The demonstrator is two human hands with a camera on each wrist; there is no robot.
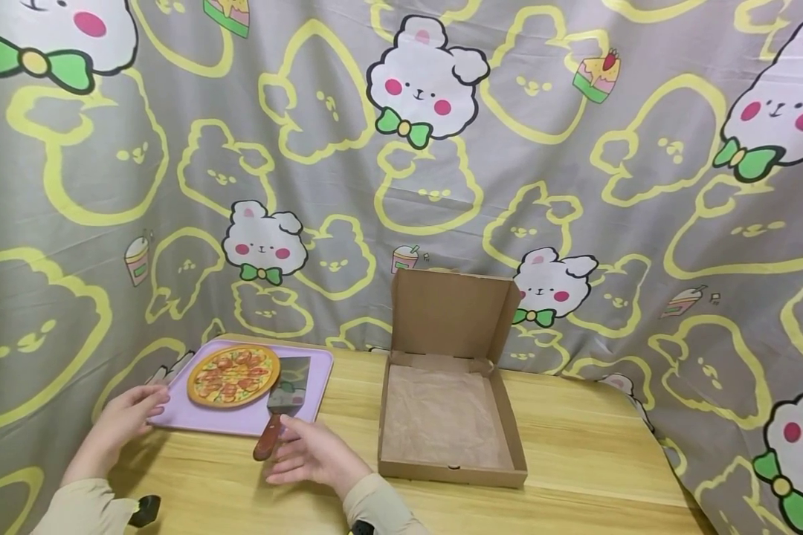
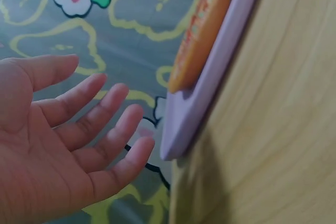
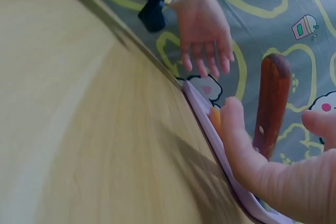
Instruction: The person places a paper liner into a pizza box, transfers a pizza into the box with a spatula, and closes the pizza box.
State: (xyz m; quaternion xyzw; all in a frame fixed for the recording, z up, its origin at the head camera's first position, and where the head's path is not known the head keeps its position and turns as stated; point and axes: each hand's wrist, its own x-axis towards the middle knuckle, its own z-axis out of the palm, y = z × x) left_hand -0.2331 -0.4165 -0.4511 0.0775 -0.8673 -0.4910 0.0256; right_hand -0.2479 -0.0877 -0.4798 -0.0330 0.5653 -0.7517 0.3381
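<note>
From my end of the link, I find the turner (image 1: 283, 405) at the right side of the lavender tray (image 1: 204, 420), its metal blade (image 1: 291, 383) just beside the pizza (image 1: 234, 375) and its wooden handle (image 1: 266, 440) jutting out past the near rim. My right hand (image 1: 314, 455) is at that handle, thumb and fingers loosely bent and parted rather than wrapped round it; whether any finger touches the wood, I cannot tell. My left hand (image 1: 123, 420) holds nothing, fingers spread by the tray's near left corner. The cardboard box (image 1: 421, 472), lid raised, stands apart to the right.

For a clean hold, I judge my right fingers should curl under the handle with the thumb on top, keeping the blade low so it doesn't knock the pizza. Steadying the tray's left rim would likely stop it sliding.
</note>
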